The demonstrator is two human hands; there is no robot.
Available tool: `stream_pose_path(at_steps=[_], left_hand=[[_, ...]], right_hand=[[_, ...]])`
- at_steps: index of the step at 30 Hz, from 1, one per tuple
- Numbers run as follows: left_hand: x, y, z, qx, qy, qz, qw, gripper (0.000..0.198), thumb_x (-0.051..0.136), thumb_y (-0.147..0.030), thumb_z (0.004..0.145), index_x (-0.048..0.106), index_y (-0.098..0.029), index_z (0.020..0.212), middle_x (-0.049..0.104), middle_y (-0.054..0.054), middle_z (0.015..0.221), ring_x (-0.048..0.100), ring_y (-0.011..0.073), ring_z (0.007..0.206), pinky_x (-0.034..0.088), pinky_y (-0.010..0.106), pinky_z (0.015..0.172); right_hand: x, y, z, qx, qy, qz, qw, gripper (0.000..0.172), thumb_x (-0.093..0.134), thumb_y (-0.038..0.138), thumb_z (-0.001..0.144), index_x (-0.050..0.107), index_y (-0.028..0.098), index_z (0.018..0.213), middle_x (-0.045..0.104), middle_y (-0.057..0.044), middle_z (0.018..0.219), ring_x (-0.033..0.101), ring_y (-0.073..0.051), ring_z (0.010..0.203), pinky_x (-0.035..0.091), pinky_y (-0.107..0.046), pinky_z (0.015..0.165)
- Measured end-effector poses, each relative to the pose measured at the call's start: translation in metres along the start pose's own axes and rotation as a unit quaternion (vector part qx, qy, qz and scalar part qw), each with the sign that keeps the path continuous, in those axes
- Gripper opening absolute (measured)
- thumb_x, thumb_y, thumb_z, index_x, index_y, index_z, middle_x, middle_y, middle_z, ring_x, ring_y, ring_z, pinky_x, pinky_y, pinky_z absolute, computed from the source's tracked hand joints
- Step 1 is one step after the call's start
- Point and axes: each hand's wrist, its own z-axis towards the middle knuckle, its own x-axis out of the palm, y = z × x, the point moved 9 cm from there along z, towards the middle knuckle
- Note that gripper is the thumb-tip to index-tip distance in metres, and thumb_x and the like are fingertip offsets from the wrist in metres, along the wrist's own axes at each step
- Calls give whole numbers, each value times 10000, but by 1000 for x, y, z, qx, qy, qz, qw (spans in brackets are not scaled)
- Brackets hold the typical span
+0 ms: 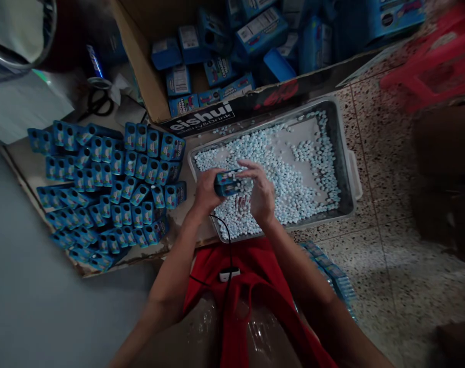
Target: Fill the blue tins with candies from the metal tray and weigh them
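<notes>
Dozens of boxes (130,188) crowd the table (178,217) beside a tray (341,168) of tablets (286,199). Over it, the left hand (206,190) clamps packs (224,185) between its fingers; the right hand (262,194) holds its fingers apart beside them. Speckled floor (370,255) lies rightward.

Cardboard box (244,106) just beyond tray (341,128): white "eishui" on front wall, "berry&Drink" below, start unclear. Blue boxes (141,164) left of tray: print too small to read.

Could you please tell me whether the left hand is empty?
No, the left hand grips at least one small blue cardboard box over the rectangular metal tray of pale pellets.
</notes>
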Motion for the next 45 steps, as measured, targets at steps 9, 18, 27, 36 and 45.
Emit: stream_pose_path(at_steps=[9,18,27,36,45], left_hand=[[3,29,4,-22,-21,-156,987,881,1038,-622,739,576,-270,1401,743,148,1441,753,345,1367,634,505,1141],[13,37,-13,-59,31,-209,976,966,1045,-723,675,552,-292,1384,722,176,1436,669,378,1507,560,607,1261],[10,41,-11,-91,1,-157,983,964,1064,-634,684,550,-264,1411,714,154,1441,757,343,1320,634,474,1117],[7,-2,-1,-55,-9,-22,998,821,962,-99,590,671,-302,1331,761,64,1249,749,378,1175,630,532,1064],[15,9,-18,-89,24,-28,995,856,1027,-203,557,661,-281,1326,780,48,1207,777,334,1076,655,430,906]], right_hand=[[-58,-80,-27,11,87,-405,910,562,611,575,1101,627,303,1593,416,-172,1800,360,-453,1690,375,-757,1327],[5,-123,60,-40,230,-457,858,793,670,760,1022,622,253,1631,430,-210,1798,315,-545,1674,328,-756,1307],[-37,-131,28,207,87,-121,967,571,649,835,918,604,270,844,632,-41,756,623,-253,763,532,-367,728],[-15,-44,19,161,-20,172,972,362,478,630,955,565,287,876,649,-112,935,675,-326,970,574,-507,878],[23,-20,18,-8,-30,2,1000,397,370,588,1077,638,296,1053,634,-113,1091,673,-326,1099,566,-529,1021]])
